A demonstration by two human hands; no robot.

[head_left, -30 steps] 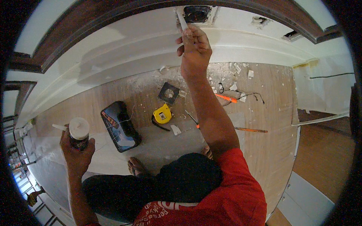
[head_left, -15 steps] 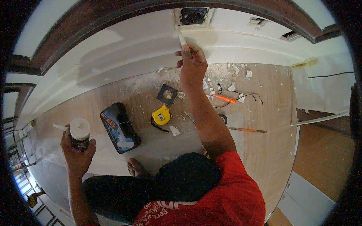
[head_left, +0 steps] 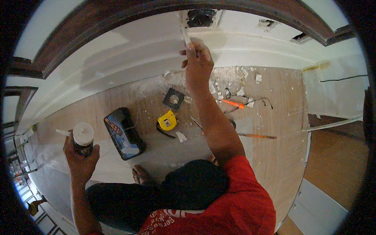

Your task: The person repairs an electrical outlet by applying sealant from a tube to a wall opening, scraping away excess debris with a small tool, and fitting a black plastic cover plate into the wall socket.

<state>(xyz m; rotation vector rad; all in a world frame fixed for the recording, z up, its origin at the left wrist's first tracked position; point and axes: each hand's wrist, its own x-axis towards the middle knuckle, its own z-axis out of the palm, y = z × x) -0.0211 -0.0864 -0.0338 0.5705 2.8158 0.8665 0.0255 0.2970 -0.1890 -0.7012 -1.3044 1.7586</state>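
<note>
My left hand (head_left: pixel 81 167) is closed around a small bottle (head_left: pixel 83 134) with a white top and a dark label. A slim white pointed piece (head_left: pixel 63 132) sticks out to the left from between its fingers. Far ahead, my right hand (head_left: pixel 199 65) pinches a slender white tapered stick (head_left: pixel 185 36); its exact kind does not show. The stick's tip rests at or very near the left edge of the frame around a square dark wall opening (head_left: pixel 201 18). I cannot tell whether it touches.
On the wooden floor board (head_left: pixel 270 164) lie a yellow tape measure (head_left: pixel 167 120), a dark square plate (head_left: pixel 173 98), a black case (head_left: pixel 124 134), an orange-handled tool (head_left: pixel 234 103), an orange rod (head_left: pixel 256 136) and white chips (head_left: pixel 240 91). Smaller wall holes (head_left: pixel 300 37) are at the right.
My right hand and the white stick have shifted slightly to the left along the opening's edge. The left hand with the bottle stays nearly still.
</note>
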